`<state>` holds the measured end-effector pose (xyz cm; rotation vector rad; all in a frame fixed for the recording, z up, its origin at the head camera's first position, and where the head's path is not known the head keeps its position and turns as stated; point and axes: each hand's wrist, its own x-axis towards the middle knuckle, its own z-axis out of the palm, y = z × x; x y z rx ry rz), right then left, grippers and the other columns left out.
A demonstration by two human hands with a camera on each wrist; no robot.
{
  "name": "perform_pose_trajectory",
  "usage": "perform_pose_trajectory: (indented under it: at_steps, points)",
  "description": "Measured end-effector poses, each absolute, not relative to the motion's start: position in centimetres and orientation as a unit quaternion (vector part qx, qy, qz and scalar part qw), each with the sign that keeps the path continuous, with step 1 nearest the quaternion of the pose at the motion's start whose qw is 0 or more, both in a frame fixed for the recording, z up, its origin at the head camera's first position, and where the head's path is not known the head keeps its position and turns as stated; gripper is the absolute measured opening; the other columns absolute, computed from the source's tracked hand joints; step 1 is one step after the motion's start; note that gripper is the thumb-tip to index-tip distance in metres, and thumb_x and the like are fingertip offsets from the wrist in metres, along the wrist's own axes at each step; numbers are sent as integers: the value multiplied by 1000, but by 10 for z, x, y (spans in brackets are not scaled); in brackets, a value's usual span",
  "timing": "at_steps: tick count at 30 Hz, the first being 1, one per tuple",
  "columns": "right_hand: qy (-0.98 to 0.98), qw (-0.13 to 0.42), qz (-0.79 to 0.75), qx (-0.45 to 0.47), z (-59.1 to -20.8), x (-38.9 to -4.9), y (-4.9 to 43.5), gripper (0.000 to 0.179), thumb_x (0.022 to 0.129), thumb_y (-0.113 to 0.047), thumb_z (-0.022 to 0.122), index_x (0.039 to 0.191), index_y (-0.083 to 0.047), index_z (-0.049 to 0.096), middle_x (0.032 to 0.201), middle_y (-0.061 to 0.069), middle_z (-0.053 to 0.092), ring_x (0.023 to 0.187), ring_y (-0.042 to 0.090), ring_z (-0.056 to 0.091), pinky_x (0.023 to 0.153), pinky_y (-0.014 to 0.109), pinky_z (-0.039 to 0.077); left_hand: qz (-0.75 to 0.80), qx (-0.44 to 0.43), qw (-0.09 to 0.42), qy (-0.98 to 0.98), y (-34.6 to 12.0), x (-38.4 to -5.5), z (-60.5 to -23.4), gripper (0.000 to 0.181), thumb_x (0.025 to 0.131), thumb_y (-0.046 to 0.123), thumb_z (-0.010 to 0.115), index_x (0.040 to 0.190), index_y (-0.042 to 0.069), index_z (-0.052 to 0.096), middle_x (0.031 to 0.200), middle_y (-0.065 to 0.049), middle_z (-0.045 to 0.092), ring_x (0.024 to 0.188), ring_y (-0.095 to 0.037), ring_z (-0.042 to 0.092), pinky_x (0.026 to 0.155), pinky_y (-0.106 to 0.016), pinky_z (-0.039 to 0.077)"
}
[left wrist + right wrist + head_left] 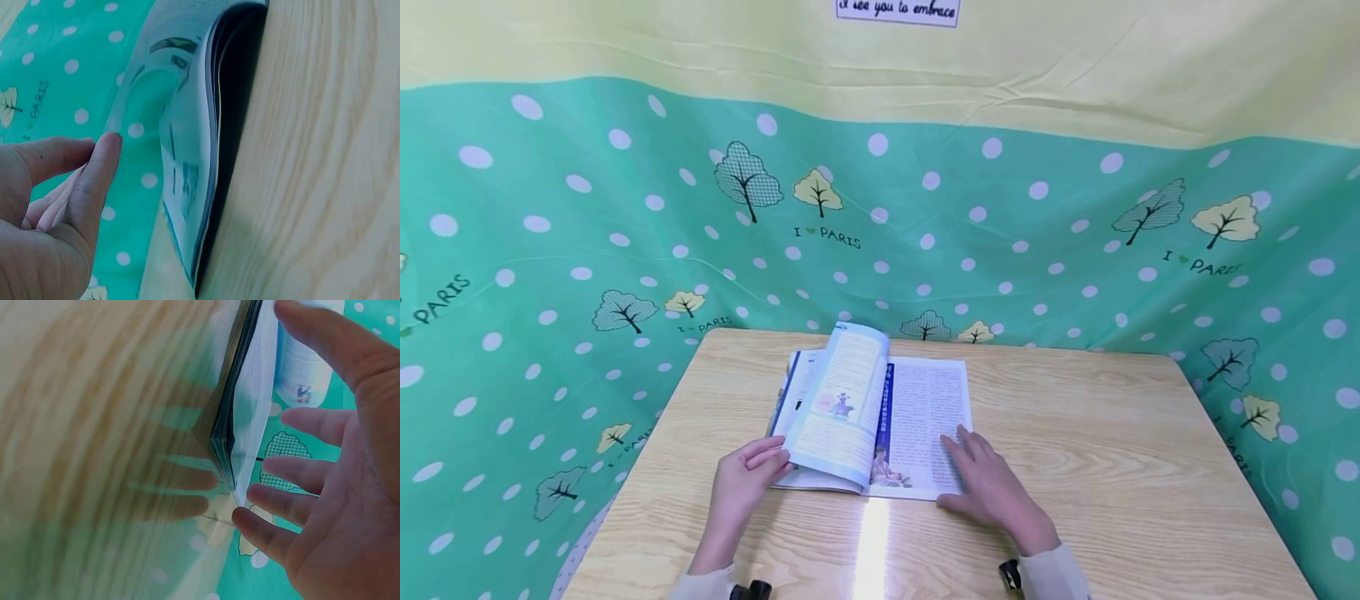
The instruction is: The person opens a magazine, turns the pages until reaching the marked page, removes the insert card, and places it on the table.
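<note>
An open magazine (917, 417) lies on the wooden table, with one page (842, 408) lifted and curving over its left half. My left hand (747, 483) pinches the lower left corner of that page between thumb and fingers. In the left wrist view, the thumb and index fingertip of the left hand (69, 194) meet on the page's edge, while the magazine's thick left stack bulges beside them. At the right page's lower right edge, my right hand (988, 483) rests with fingers spread. The right wrist view shows the right hand (331, 481) with straight fingers along the magazine's edge (231, 431).
The wooden table (1097, 433) extends to both sides of the magazine. A green polka-dot cloth (970, 225) with tree prints hangs behind and around the table. A bright strip of reflected light (871, 550) falls on the tabletop near the front.
</note>
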<state>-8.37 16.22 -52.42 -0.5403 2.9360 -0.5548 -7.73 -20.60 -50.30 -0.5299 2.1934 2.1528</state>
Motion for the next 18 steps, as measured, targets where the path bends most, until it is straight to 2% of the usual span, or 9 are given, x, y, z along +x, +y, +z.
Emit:
perform_pose_trajectory:
  at_steps: [4, 9, 18]
  points:
    - [965, 72, -181, -178, -524, -82, 163, 94, 76, -46, 85, 151, -8, 43, 158, 25, 28, 142, 47, 28, 115, 64, 32, 681, -180, 8, 710, -213, -76, -506, 34, 90, -5, 70, 123, -12, 62, 104, -24, 72, 90, -29, 73, 80, -29, 63]
    - [964, 89, -183, -173, -525, -82, 162, 92, 78, -44, 85, 151, -9, 43, 158, 24, 28, 143, 47, 27, 116, 63, 31, 669, -192, 12, 718, -219, -76, -511, 34, 91, -3, 70, 124, -10, 63, 106, -22, 72, 89, -25, 73, 81, -28, 62]
    - [965, 90, -175, -175, -527, -84, 165, 86, 81, -45, 82, 150, -9, 45, 157, 24, 30, 142, 46, 28, 116, 61, 32, 660, -210, 24, 721, -228, -70, -516, 38, 92, -2, 69, 127, -11, 60, 109, -22, 71, 89, -21, 73, 82, -27, 62]
